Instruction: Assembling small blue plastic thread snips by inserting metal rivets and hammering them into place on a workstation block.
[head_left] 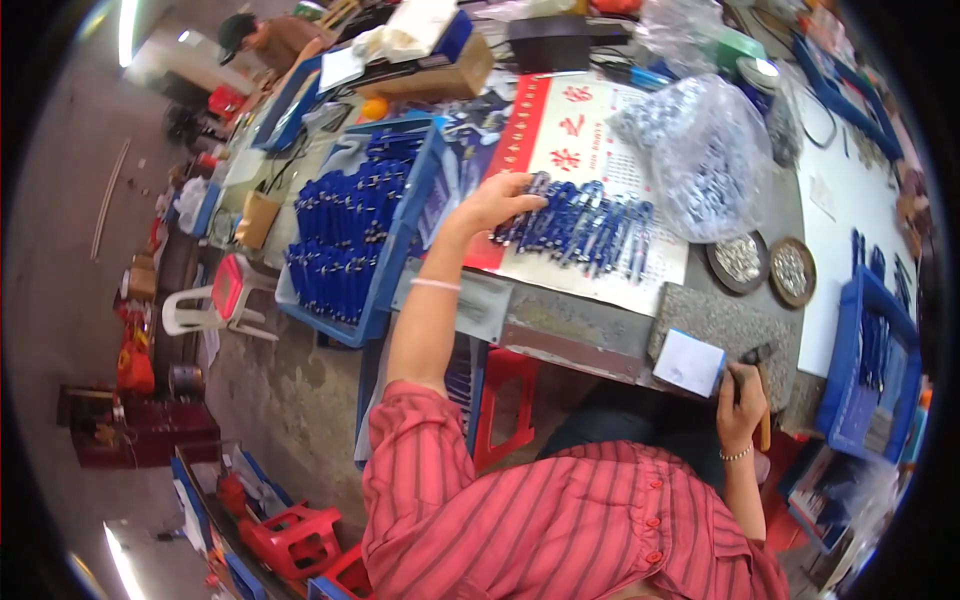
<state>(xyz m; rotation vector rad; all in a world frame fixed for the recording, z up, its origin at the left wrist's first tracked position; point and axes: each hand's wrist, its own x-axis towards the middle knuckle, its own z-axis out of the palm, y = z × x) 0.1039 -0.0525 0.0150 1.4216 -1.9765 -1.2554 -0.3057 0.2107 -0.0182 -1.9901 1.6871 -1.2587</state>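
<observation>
My left hand [503, 203] reaches over the workbench, its thumb and fingers closed around the end of a slim dark blue piece with silvery parts. That piece belongs to a row of similar slim blue pieces [590, 232] lying side by side on a red and white printed sheet [645, 285]. Low on the right, my right hand [740, 398] is wrapped around a small hammer with a dark head [757, 353] and an orange-brown handle. It is beside a white pad [690, 362] on a speckled stone slab [705, 312].
A blue crate [412, 215] full of blue pieces stands left of the sheet. Two round dishes of small silvery parts, one dark [712, 262] and one brown [811, 285], sit beyond the slab. Behind them slumps a clear plastic bag [715, 160]. Another blue tray [845, 415] is at right.
</observation>
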